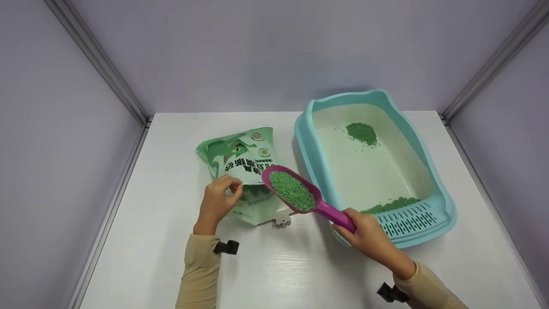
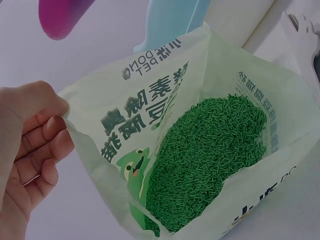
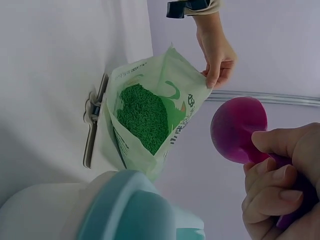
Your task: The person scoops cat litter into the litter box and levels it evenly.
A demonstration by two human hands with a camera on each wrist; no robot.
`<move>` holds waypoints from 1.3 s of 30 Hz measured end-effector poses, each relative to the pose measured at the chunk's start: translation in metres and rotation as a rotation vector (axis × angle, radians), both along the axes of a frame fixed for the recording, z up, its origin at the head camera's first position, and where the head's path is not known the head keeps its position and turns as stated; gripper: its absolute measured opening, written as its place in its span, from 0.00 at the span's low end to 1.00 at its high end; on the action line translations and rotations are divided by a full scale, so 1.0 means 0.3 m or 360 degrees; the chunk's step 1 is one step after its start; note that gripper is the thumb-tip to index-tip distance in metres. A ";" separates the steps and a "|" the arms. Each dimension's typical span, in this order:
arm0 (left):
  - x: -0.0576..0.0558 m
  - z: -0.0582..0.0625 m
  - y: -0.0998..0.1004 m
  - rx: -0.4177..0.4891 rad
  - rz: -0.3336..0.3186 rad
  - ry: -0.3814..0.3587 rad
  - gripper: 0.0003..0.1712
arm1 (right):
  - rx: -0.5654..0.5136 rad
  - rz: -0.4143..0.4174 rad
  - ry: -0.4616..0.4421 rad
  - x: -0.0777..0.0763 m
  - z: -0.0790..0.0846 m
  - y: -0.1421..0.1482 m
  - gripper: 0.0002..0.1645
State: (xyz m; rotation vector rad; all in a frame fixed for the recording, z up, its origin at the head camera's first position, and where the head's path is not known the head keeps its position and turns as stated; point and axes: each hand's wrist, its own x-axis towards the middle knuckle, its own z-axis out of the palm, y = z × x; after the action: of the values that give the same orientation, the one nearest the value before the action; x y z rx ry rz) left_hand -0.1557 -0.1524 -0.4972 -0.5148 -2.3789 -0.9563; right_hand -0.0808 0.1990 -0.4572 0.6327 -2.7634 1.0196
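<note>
My left hand (image 1: 218, 201) pinches the upper edge of an open green cat litter bag (image 2: 125, 95) between thumb and forefinger. Green pellets (image 2: 210, 155) fill the lower part of the bag in the left wrist view. In my right hand (image 1: 366, 236) is the handle of a magenta scoop (image 1: 336, 214), its bowl heaped with green pellets (image 1: 291, 190). The scoop is raised between the bag and a light blue litter box (image 1: 319, 159), and only its underside shows in the right wrist view.
In the litter box lie a small pile of pellets (image 1: 361, 133) at the far end and more near its slotted front ledge (image 1: 411, 221). A pale bag clip (image 3: 95, 115) rests on the white table (image 1: 171, 171) beside the bag. Walls enclose the back and sides.
</note>
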 end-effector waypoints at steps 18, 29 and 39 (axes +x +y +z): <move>-0.003 -0.018 -0.007 0.0002 -0.0037 0.0055 0.03 | 0.0007 -0.0120 -0.0057 -0.042 0.072 0.055 0.13; 0.000 -0.006 -0.007 -0.0001 -0.0043 0.0039 0.03 | 0.0026 -0.0175 -0.0079 -0.074 0.123 0.116 0.12; 0.002 -0.008 -0.006 -0.0020 -0.0036 0.0049 0.04 | 0.0062 -0.0173 -0.0066 -0.101 0.143 0.141 0.12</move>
State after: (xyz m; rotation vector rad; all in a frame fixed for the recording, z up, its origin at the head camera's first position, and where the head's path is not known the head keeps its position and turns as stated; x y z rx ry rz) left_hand -0.1551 -0.1541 -0.4995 -0.5581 -2.3574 -0.9373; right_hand -0.1112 0.2414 -0.4144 0.4651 -2.8247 0.9696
